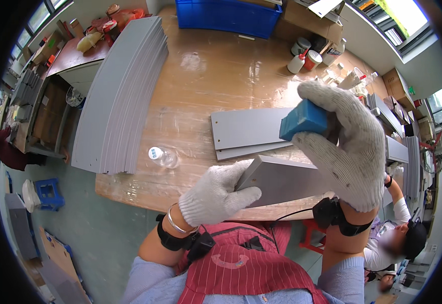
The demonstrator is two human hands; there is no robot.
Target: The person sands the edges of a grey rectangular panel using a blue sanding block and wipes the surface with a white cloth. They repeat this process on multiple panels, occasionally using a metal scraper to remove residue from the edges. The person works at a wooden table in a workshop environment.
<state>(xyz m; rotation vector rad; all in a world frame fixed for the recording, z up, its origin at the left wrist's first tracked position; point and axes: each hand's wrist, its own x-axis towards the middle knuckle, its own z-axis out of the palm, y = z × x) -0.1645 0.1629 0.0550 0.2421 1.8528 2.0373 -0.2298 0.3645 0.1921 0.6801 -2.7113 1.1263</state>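
My left hand (220, 192), in a white knit glove, grips the near left end of a grey panel (287, 180), thumb on its face and fingers behind. The panel is tilted up above the table's front edge, and its right part is hidden behind my other hand. Held between the gloved thumb and fingers of my right hand (350, 137) is a blue sponge block (304, 120), raised over the panel and apart from its visible part. Beyond it, two more grey panels (246, 129) lie overlapped on the table, with small holes near their left end.
A tall row of grey panels (119, 91) stands on the table (190, 101) at left, near a clear plastic bottle (165, 156). A blue bin (226, 17) is at the back. Bottles and jars (309, 58) crowd the far right. A co-worker (395, 233) is at right.
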